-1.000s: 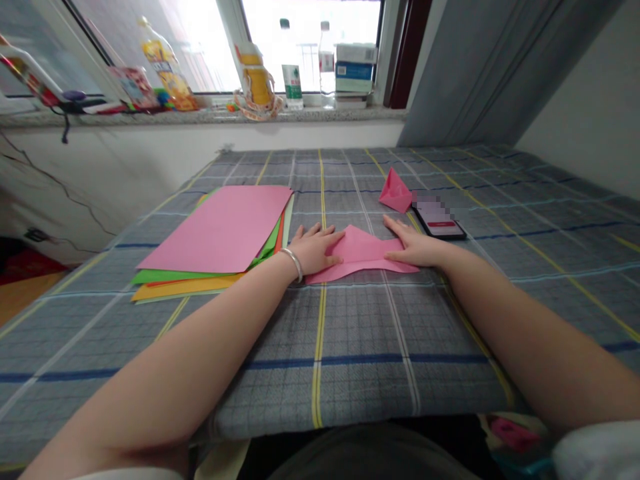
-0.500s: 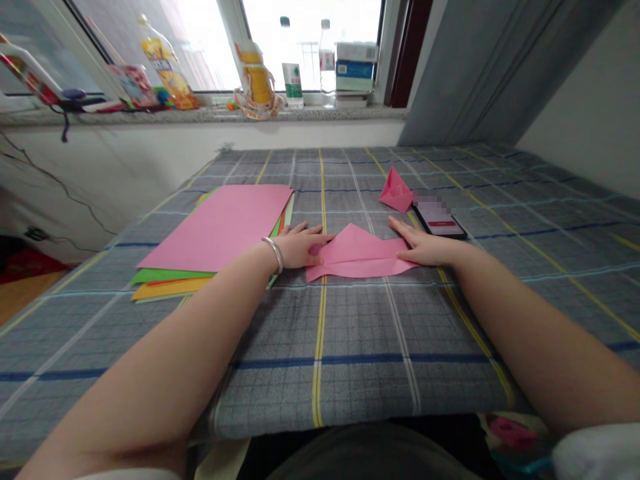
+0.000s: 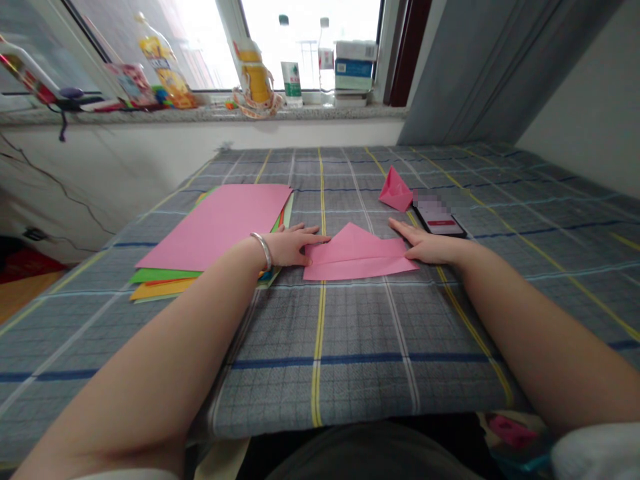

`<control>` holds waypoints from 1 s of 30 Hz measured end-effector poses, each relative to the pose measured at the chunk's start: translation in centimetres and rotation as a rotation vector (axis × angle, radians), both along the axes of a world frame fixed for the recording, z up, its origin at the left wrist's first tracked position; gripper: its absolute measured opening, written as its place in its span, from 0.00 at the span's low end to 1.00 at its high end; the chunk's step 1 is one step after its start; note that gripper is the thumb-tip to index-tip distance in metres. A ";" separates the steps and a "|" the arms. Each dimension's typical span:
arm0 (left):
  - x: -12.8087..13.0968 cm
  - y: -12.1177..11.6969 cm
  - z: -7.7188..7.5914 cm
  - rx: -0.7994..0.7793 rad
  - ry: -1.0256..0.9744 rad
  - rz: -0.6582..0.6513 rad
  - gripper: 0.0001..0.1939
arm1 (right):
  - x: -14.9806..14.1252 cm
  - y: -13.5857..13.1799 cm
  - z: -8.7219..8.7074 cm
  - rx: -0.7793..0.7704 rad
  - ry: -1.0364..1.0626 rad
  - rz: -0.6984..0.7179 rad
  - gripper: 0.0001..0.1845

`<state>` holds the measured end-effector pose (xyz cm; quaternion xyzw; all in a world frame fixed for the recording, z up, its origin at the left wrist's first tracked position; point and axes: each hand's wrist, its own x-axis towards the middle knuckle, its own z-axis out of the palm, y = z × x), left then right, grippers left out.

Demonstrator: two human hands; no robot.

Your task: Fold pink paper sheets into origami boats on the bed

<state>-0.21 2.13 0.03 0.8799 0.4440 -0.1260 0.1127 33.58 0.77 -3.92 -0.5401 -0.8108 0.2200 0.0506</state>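
A pink sheet of folded paper [image 3: 357, 257] lies on the checked cloth between my two hands. Its top edge rises to a blunt peak, and a crease runs across its lower part. My left hand [image 3: 293, 245], with a silver bangle at the wrist, rests flat at the paper's left end, fingers stretched out. At the right end, my right hand [image 3: 425, 243] lies with fingers spread and the thumb by the paper's edge. Beyond the right hand stands a small pink folded paper shape [image 3: 396, 190], beside a phone [image 3: 440, 217].
To the left lies a stack of coloured paper [image 3: 215, 227], pink on top, with green and orange edges showing below. The checked cloth [image 3: 360, 333] covers the whole table. Bottles, a tube and boxes [image 3: 355, 70] line the windowsill [image 3: 200, 115] at the back.
My left hand has slid slightly left and my right thumb has shifted outward, toward the paper's right edge. The paper's lower edge now lies straighter.
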 end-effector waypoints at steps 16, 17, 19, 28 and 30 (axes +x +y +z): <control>0.0 -0.4 0.2 0.000 0.016 0.013 0.37 | -0.2 -0.3 0.9 -0.004 -0.031 0.016 0.42; 0.0 -0.3 0.2 0.002 0.011 0.009 0.37 | 0.0 -0.2 0.8 0.011 -0.018 0.030 0.41; -0.2 -0.2 0.2 0.003 -0.004 -0.005 0.38 | 0.3 -0.1 0.8 0.028 0.013 0.043 0.38; 0.1 -0.3 0.6 -0.017 -0.016 -0.032 0.41 | -1.8 -0.8 1.4 0.141 0.237 -0.192 0.26; 0.1 -0.3 0.5 -0.016 -0.016 -0.040 0.41 | -2.4 -1.1 1.3 0.164 0.240 -0.204 0.25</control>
